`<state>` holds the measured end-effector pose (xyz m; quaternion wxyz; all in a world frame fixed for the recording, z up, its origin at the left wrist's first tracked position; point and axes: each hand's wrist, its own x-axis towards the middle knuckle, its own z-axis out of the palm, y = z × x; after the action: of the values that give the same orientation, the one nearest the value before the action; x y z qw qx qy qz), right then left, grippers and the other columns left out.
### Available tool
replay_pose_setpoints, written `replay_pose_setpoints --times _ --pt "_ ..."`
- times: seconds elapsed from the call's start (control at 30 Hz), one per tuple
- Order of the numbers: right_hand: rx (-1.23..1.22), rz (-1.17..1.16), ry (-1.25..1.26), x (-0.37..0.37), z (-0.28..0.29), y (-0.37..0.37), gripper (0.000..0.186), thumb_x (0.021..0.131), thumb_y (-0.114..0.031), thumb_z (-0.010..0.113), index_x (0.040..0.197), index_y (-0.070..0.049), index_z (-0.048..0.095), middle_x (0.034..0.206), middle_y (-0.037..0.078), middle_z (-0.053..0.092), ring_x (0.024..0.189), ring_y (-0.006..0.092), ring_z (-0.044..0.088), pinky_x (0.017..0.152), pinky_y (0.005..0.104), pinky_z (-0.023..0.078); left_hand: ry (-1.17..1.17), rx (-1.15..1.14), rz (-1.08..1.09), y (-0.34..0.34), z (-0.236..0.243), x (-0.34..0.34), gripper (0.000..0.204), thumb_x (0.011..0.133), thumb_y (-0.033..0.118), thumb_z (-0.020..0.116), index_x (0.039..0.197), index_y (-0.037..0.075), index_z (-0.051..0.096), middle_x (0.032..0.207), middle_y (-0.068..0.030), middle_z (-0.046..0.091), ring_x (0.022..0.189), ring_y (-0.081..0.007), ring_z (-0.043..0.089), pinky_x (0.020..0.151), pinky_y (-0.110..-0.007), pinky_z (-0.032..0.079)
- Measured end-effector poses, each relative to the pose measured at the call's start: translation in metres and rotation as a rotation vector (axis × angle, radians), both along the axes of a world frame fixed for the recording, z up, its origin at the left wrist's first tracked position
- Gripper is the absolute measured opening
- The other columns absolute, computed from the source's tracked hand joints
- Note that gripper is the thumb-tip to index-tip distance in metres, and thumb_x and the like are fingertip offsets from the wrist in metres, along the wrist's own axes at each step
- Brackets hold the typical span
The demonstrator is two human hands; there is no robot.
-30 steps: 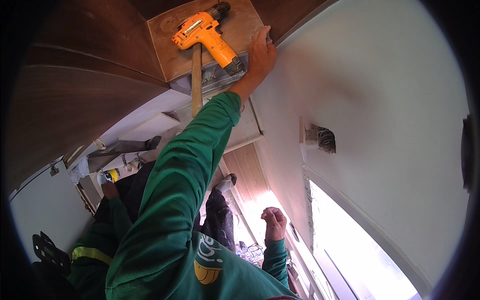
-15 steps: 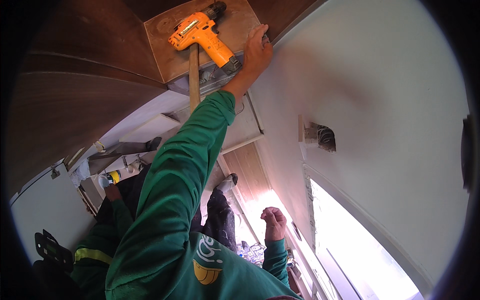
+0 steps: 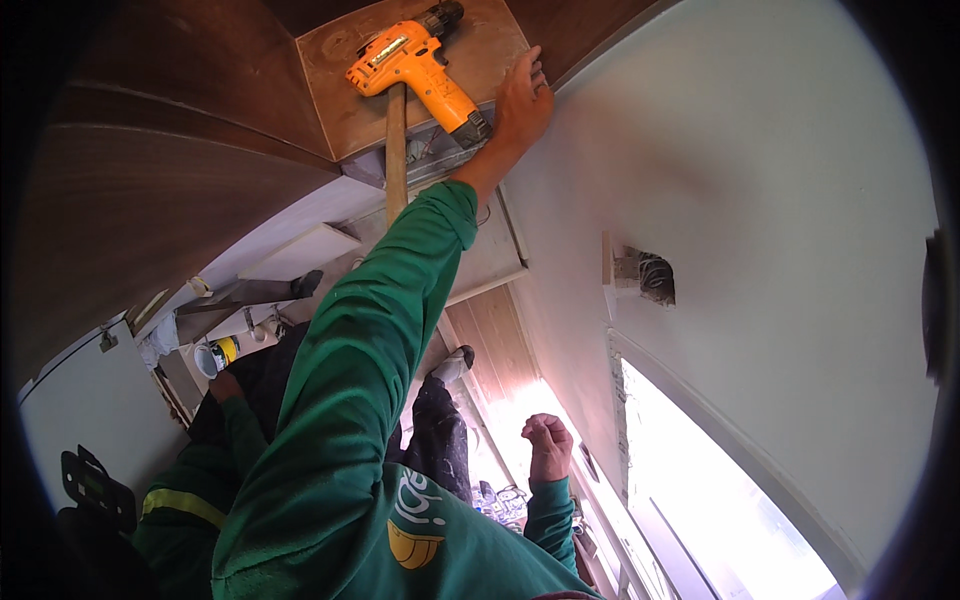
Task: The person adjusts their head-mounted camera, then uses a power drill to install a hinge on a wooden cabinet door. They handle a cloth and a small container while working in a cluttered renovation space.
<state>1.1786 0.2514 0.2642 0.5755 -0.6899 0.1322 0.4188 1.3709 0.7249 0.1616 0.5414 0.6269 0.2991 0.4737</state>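
Observation:
My left arm, in a green sleeve, reaches up the middle. My left hand (image 3: 522,105) is at the right edge of a brown board (image 3: 335,45), its fingers bent around something I cannot make out. Just left of it an orange cordless drill (image 3: 410,75) lies on the board, across a wooden handle (image 3: 396,150) that sticks out downward; the rest of that tool is hidden. My right hand (image 3: 548,445) is low at the right, thumb and fingertips pinched together; anything between them is too small to name.
Dark wood panels (image 3: 180,200) at left; pale wall (image 3: 780,200) with a rough hole (image 3: 655,280) and bright opening (image 3: 720,500) at right. Another person's hand (image 3: 225,385), beside a yellow-white container (image 3: 218,355), and striped sleeve (image 3: 185,505) are at lower left. Loose boards (image 3: 300,255) lie below.
The fingers of my left hand have shifted slightly at the board's edge. The other person's hand has moved a little down from the container. My right hand stays where it was.

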Motion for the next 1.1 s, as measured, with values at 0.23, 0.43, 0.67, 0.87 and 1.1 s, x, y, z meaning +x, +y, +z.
replay_pose_setpoints --times 0.23,0.43,0.67,0.87,1.1 --pt "0.005 -0.01 0.007 -0.003 0.0 0.001 0.01 0.096 -0.011 0.062 0.095 -0.001 0.063 0.086 0.005 0.063 0.077 0.014 0.059 0.074 0.0281 0.049 0.109 0.127 -0.001 0.001 0.003 -0.001 0.052 0.079 -0.005 0.05 0.131 -0.008 0.052 0.135 -0.023 0.052 0.103 -0.0312 0.065 0.091 -0.034 0.054" --pt "0.022 0.0 0.002 -0.005 0.002 0.005 0.01 0.096 -0.012 0.062 0.095 -0.001 0.063 0.086 0.005 0.063 0.077 0.0139 0.059 0.074 0.0281 0.049 0.096 0.097 0.015 0.005 -0.002 0.002 0.051 0.083 -0.005 0.049 0.134 -0.01 0.048 0.131 -0.025 0.052 0.105 -0.0317 0.065 0.09 -0.034 0.054" --pt "0.01 0.005 -0.001 -0.008 0.004 0.003 0.011 0.096 -0.012 0.062 0.095 -0.001 0.063 0.085 0.005 0.063 0.077 0.0138 0.059 0.074 0.028 0.049 0.022 0.105 0.084 0.006 -0.007 0.005 0.053 0.084 -0.005 0.05 0.137 -0.008 0.045 0.131 -0.0243 0.052 0.103 -0.0311 0.066 0.09 -0.035 0.054" --pt "-0.002 -0.017 0.005 -0.011 0.005 0.005 0.011 0.096 -0.011 0.061 0.095 -0.001 0.062 0.085 0.005 0.062 0.077 0.014 0.059 0.074 0.028 0.049 0.061 0.153 0.028 0.0 0.0 0.001 0.053 0.08 -0.003 0.051 0.133 -0.011 0.049 0.136 -0.0256 0.05 0.1 -0.0316 0.067 0.09 -0.035 0.054" --pt "0.009 -0.019 0.004 -0.011 0.006 0.008 0.01 0.096 -0.011 0.06 0.095 -0.001 0.062 0.084 0.005 0.062 0.077 0.014 0.058 0.074 0.0278 0.049 0.087 0.138 0.037 0.003 -0.007 0.0 0.054 0.08 -0.001 0.051 0.133 -0.011 0.05 0.135 -0.0304 0.051 0.107 -0.0369 0.064 0.096 -0.04 0.051"
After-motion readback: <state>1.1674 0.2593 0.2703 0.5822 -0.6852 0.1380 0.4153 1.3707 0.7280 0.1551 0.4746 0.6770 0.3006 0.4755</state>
